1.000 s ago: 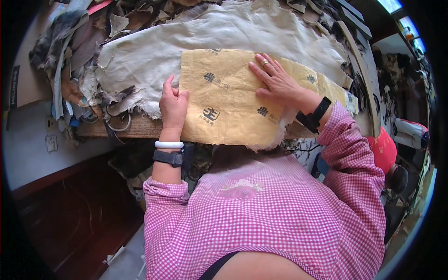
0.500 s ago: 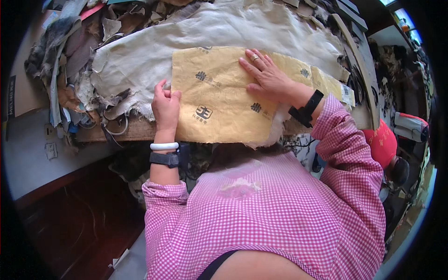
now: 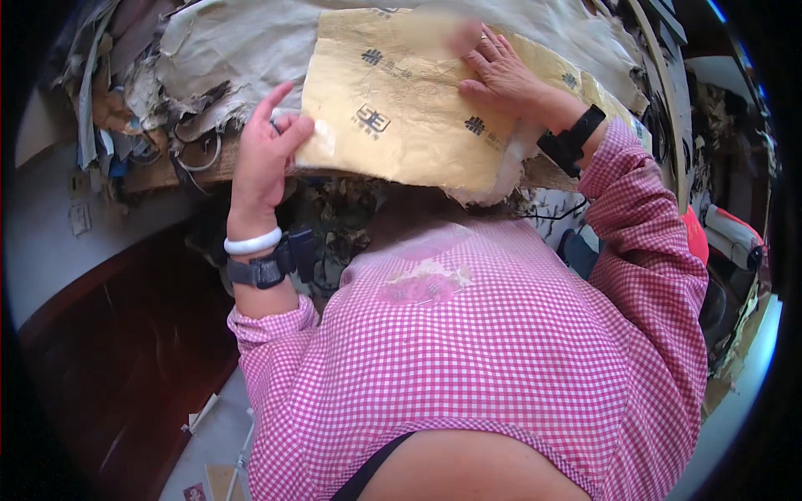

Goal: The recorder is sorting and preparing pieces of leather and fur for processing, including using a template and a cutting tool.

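Note:
A yellow printed paper sheet [image 3: 393, 108], with a ragged lower edge, lies over a pale hide [image 3: 217, 46] on the workbench. My left hand [image 3: 269, 159] is at the sheet's left edge, index finger stretched up, the others curled and the thumb on the paper; it seems to pinch the edge, though the fingertips behind are hidden. My right hand [image 3: 510, 83] lies flat with fingers apart on the upper right part of the sheet, next to a blurred patch that obscures part of it.
Ragged fur and hide scraps [image 3: 113, 100] hang at the left over the wooden bench edge [image 3: 153, 182]. A long curved strip [image 3: 664, 100] runs along the right end. Below are a dark red panel [image 3: 117, 351] at left and a red object [image 3: 695, 234] at right.
The bench, sheet and both hands sit higher in the view. My left index finger has straightened upward and away from the sheet. My right hand stays spread on the paper.

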